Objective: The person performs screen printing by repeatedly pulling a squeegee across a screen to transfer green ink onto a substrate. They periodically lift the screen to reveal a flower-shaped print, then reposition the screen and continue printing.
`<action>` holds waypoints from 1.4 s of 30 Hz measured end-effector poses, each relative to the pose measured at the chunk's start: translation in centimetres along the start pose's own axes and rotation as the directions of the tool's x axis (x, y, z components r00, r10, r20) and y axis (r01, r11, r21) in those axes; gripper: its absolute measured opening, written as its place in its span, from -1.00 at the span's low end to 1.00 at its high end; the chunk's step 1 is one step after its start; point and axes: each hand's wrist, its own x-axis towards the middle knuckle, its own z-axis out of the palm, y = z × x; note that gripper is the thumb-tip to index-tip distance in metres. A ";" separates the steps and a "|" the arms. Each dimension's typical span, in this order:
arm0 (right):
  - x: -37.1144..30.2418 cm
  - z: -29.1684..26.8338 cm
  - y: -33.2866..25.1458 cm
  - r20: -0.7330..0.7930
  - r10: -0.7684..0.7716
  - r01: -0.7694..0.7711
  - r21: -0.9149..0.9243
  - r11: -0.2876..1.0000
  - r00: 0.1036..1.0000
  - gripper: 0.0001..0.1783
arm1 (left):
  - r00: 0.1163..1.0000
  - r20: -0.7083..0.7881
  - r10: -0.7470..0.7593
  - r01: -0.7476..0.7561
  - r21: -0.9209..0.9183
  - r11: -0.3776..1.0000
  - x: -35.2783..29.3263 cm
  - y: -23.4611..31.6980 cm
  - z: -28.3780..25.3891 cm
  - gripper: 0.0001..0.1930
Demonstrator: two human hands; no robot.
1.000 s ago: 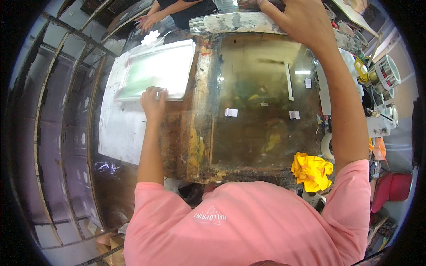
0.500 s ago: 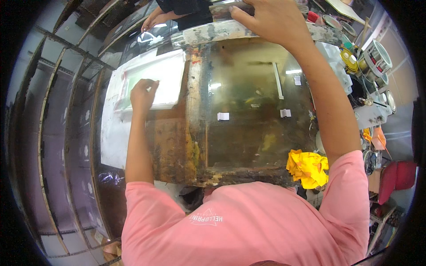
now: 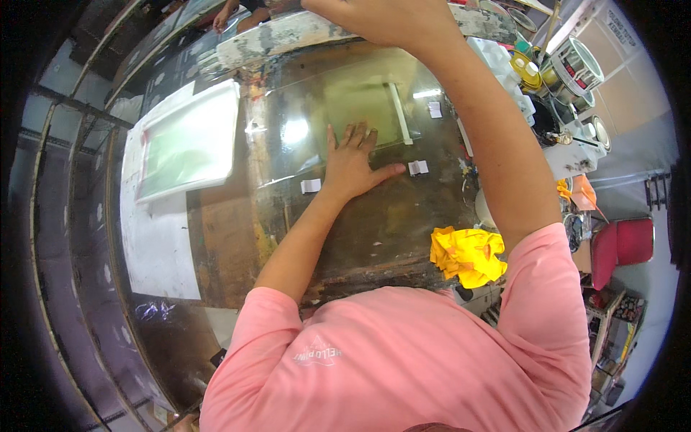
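Observation:
My left hand lies flat with its fingers spread on a glossy, see-through sheet over the dark, stained worktop. Beneath its fingertips a yellowish-green rectangle shows, and a narrow white strip is fixed to that rectangle's right side. Small white tabs sit around the sheet. At the far edge, my right hand is over a paint-smeared wooden bar. Its fingers are cut off by the picture's upper rim, so any grip is hidden.
A white-bordered panel with a pale green middle rests on white paper at the left. A crumpled yellow cloth is at the near right corner. Cans and white containers crowd the right side. Another person's hand shows far left.
My left hand has moved right from the white-bordered panel, its pinched fingers now spread on the see-through sheet. The view has shifted, and my right hand remains at the far side.

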 end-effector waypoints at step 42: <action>-0.9 -0.3 -1.1 -0.013 0.039 -0.040 -0.076 0.996 0.999 -0.51 | 0.853 -0.168 -0.494 0.315 -0.588 0.744 -1.0 0.1 -7.8 -0.08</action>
